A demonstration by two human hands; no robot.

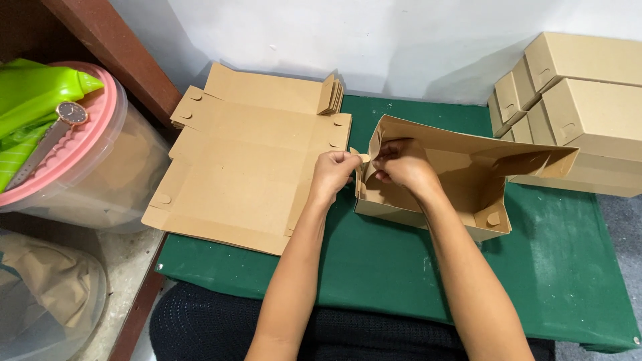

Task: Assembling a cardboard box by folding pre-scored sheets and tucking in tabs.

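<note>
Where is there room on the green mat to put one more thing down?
The green mat is bare along its near edge, in front of the half-folded box and around the forearms, and on the right below the stack of finished boxes. The left is covered by flat cardboard sheets. It is crowded where the left hand and right hand pinch the box's flap.

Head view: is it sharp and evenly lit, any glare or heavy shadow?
Head view: sharp throughout, both hands crisp; soft even light; no glare; a soft shadow on the wall beside the finished boxes; mild wide-angle bend at the edges.
</note>
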